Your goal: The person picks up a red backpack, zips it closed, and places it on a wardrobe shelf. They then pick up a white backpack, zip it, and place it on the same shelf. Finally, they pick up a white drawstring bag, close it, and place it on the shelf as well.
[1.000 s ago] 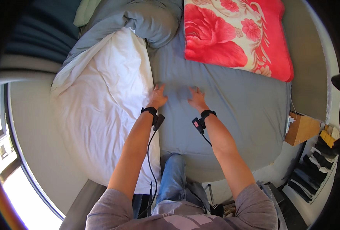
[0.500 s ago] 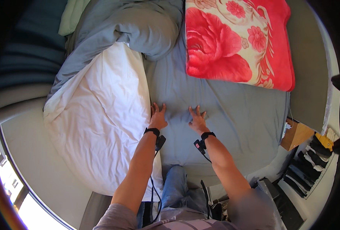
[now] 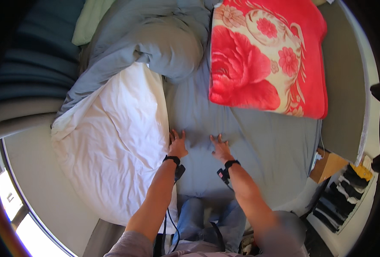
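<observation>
On the bed in front of us, our left hand (image 3: 178,145) and right hand (image 3: 219,147) lie flat on the grey sheet (image 3: 258,145), fingers spread and gripping nothing. Its long axis runs away from us toward the red flowered blanket (image 3: 267,55). Left of it lies a white duvet (image 3: 113,145); a brown cardboard box (image 3: 327,168) sits beside the bed's right edge.

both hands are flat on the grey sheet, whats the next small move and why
Probably sweep the left hand and right hand outward across the grey bed sheet, pressing flat. Both palms rest open on it near the bed's edge, and faint creases run around them, while the white duvet lies bunched to the left.
</observation>
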